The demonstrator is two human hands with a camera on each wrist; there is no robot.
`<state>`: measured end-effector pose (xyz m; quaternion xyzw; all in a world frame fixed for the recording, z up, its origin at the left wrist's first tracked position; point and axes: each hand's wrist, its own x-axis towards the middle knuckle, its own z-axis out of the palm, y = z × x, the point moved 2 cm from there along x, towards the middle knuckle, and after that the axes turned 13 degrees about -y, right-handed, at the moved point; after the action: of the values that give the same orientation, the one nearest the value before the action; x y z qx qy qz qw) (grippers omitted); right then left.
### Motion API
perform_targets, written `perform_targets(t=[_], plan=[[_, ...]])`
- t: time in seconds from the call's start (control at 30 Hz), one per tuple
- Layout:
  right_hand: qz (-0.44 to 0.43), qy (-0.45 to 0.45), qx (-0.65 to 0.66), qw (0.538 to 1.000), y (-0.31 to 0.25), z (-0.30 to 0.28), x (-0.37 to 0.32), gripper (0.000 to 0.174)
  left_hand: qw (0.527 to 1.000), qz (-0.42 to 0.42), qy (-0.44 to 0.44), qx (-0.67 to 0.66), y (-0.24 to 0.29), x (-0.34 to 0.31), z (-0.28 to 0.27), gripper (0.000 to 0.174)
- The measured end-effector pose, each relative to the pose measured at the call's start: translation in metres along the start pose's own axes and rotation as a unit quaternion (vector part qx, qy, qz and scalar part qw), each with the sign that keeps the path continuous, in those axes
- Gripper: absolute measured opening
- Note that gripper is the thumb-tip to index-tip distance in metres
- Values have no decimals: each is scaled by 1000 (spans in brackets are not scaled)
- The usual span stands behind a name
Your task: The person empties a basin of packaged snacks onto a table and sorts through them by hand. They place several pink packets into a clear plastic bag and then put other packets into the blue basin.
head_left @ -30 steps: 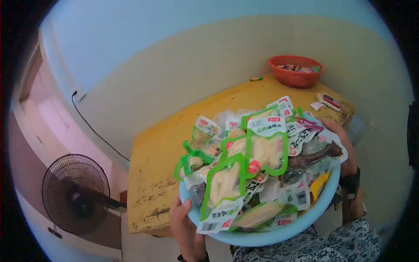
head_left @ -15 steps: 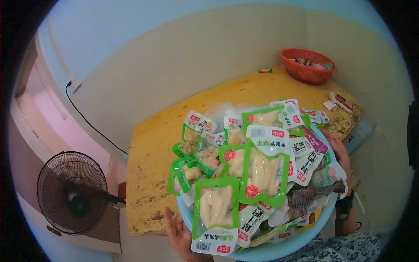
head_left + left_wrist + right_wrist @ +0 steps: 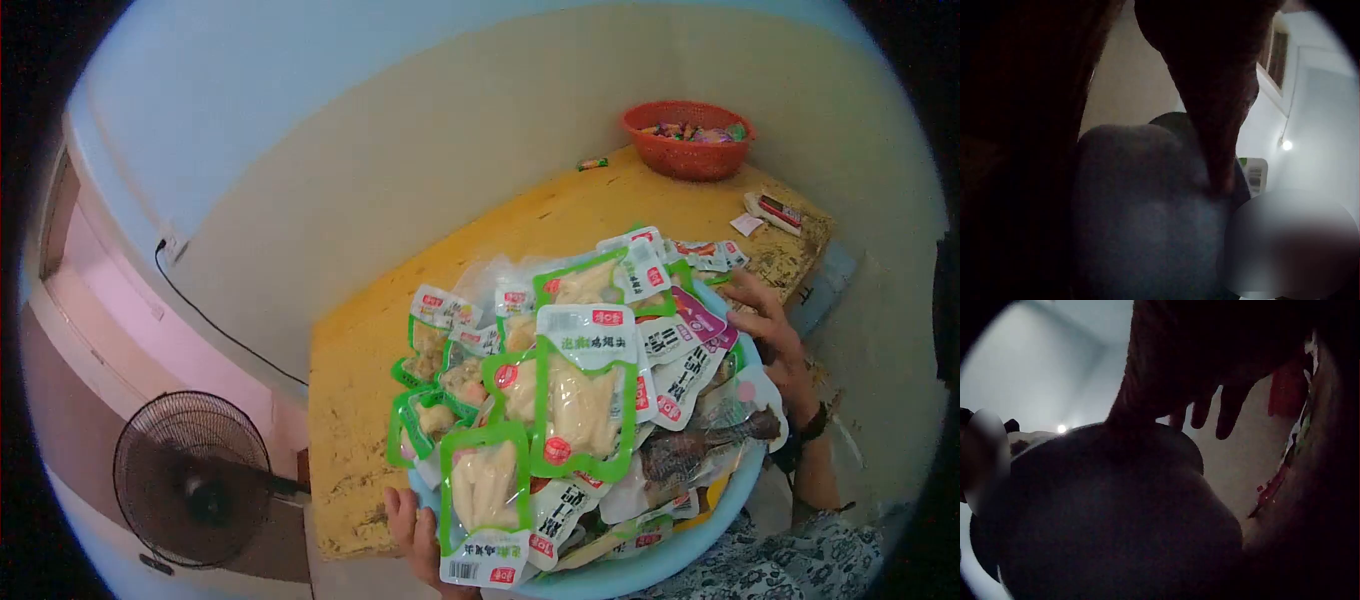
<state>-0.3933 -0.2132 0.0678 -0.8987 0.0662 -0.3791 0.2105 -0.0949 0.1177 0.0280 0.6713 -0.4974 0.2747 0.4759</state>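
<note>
A pale blue basin (image 3: 700, 545) heaped with snack packs overlaps the near part of the yellow table in the head view. On top lie green-edged clear packs of pale chicken pieces (image 3: 585, 405), white-and-purple packs (image 3: 685, 345) and a clear pack with a dark brown leg-shaped piece of meat (image 3: 700, 450). My left hand (image 3: 422, 540) is at the basin's left side, fingers extended; its thumb touches the dim basin (image 3: 1147, 212) in the left wrist view. Against the right rim, my right hand (image 3: 780, 350) has its fingers straight and spread; three of its fingers (image 3: 1229, 415) hang straight in the right wrist view.
A red plastic basket (image 3: 690, 155) of small wrapped items stands at the table's (image 3: 365, 400) far corner. Close to it lie a small wrapped piece (image 3: 592, 164) and a red-and-white packet (image 3: 778, 213). A black fan (image 3: 195, 480) stands left of the table.
The basin has come down lower and levelled, with its front packs sliding toward me. My left fingers have loosened from the rim, and my right fingers have straightened and spread.
</note>
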Motion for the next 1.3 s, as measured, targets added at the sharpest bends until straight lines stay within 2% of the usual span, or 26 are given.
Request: perform_targets(t=[0.03,0.07,0.17,0.27,0.33,0.4,0.5,0.53,0.6,0.63,0.73,0.83,0.93,1.03,1.17,1.23,1.3], plan=[[-10,-26,-13,1000,2,-3,1,57,1000,-4,3,-21,-3,5,4,47],[-13,-28,32,999,4,-1,7,55,999,-11,6,-39,-5,9,7,46],[-19,-8,103,994,18,1,8,49,995,-24,25,-91,-13,27,19,43],[-118,31,57,991,12,-1,31,41,985,-29,56,-159,-22,37,32,42],[-166,40,146,974,9,-5,57,33,975,-43,75,-204,-31,53,40,41],[-155,95,194,964,0,4,90,25,965,-66,84,-238,-44,70,41,42],[-68,151,140,976,4,3,120,27,949,-92,79,-290,-63,96,38,43],[-15,163,80,983,-2,3,133,30,941,-111,67,-312,-70,108,36,44],[10,144,114,983,0,2,159,35,925,-158,46,-343,-77,130,38,46],[21,132,134,982,3,3,173,37,912,-218,33,-347,-80,141,40,46],[39,72,94,992,7,3,210,47,894,-204,22,-398,-59,173,46,43],[74,25,145,986,22,8,239,45,872,-258,28,-416,-43,206,50,40],[86,31,147,985,28,10,260,50,883,-264,-35,-385,-64,229,54,38],[163,30,178,970,50,9,272,47,906,-182,-48,-378,-110,235,79,37],[48,55,142,987,105,7,268,43,930,-199,-31,-308,-141,221,99,36],[34,83,186,978,114,10,255,37,942,-209,-8,-261,-147,209,101,36],[75,97,265,956,111,15,240,35,945,-220,-15,-244,-162,194,101,37]])
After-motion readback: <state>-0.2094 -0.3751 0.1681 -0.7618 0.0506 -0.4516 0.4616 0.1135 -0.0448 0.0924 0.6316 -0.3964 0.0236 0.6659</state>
